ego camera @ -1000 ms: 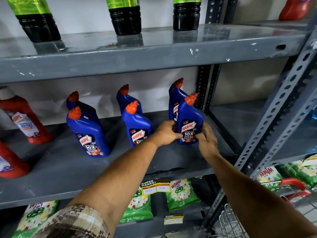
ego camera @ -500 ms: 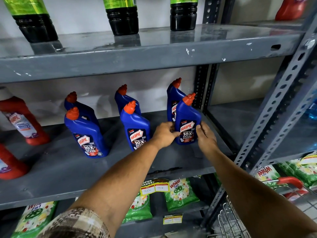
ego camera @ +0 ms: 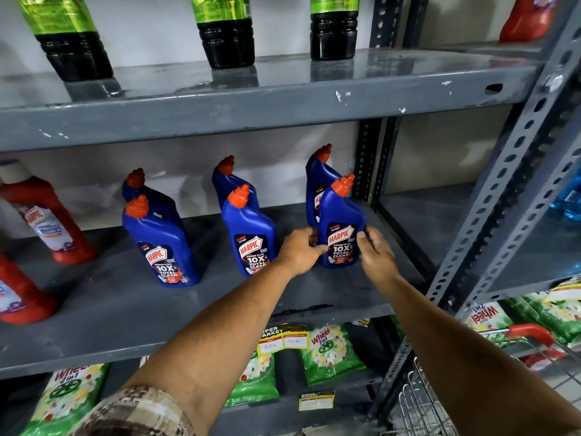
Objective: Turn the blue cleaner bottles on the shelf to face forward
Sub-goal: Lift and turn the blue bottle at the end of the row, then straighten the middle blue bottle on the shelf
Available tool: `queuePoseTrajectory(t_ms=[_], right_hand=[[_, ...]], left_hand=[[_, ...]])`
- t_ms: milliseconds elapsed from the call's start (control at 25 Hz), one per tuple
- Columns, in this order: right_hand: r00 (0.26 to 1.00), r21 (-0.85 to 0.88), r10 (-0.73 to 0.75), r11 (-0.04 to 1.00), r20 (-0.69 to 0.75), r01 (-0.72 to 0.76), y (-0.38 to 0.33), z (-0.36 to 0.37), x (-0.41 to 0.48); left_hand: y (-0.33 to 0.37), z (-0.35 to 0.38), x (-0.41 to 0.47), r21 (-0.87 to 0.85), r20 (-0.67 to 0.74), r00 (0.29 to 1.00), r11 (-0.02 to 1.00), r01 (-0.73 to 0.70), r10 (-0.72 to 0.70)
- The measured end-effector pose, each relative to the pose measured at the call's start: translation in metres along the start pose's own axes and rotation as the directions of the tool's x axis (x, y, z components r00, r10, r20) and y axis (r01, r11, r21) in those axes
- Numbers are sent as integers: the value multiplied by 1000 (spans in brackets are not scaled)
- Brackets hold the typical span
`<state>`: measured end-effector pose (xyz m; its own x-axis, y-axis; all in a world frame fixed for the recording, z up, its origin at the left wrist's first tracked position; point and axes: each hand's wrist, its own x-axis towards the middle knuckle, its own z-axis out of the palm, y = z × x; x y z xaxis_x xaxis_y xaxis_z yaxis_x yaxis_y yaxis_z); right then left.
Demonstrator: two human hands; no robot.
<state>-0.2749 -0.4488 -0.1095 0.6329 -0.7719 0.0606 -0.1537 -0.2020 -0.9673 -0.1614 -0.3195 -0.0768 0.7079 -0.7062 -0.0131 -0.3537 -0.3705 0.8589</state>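
Observation:
Several blue cleaner bottles with orange caps stand in two rows on the grey middle shelf (ego camera: 132,313). The front right bottle (ego camera: 341,215) shows its label to me. My left hand (ego camera: 300,250) grips its lower left side and my right hand (ego camera: 374,254) holds its lower right side. The front middle bottle (ego camera: 248,234) and the front left bottle (ego camera: 160,243) also show their labels. Behind them stand a back right bottle (ego camera: 319,177), a back middle bottle (ego camera: 224,177) and a back left bottle (ego camera: 138,187), whose labels are mostly hidden.
Red bottles (ego camera: 47,218) stand at the left of the same shelf. Dark bottles with green labels (ego camera: 226,36) line the upper shelf. Green detergent packs (ego camera: 328,350) lie on the lower shelf. A perforated steel upright (ego camera: 503,199) and a wire basket with a red handle (ego camera: 528,333) are at right.
The front right bottle stays between both hands. My hands have shifted slightly on its lower sides, and its label faces me more squarely.

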Motion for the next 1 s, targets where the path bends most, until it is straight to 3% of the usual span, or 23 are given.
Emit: queuePoseTrajectory(t_ms=[520,680,760,840,920,1000], right_hand=[[999,-17,-3,1000,37,3,6,-2,3],[959,-217,-234,956,-159,197,-2,0,-29],[914,-338,-406,862,-10,379,-4,9,-53],[869,-334,-438,804,229,493,-6,26,-68],[855,-270,-365,838,369,475,-12,51,-70],[873,-211,-206,922,443,324,-23,78,-65]], left_hand=[[3,4,-7,9,5,1000,1000,0,0],[-5,6,-44,-23,-167,986,1000,9,-12],[-29,-4,-86,-48,-287,958,999,-20,5],[-59,-24,-122,-50,-379,924,998,28,-45],[-80,-48,-129,-75,-506,855,993,86,-113],[-85,-67,-113,-224,-580,794,973,64,-186]])
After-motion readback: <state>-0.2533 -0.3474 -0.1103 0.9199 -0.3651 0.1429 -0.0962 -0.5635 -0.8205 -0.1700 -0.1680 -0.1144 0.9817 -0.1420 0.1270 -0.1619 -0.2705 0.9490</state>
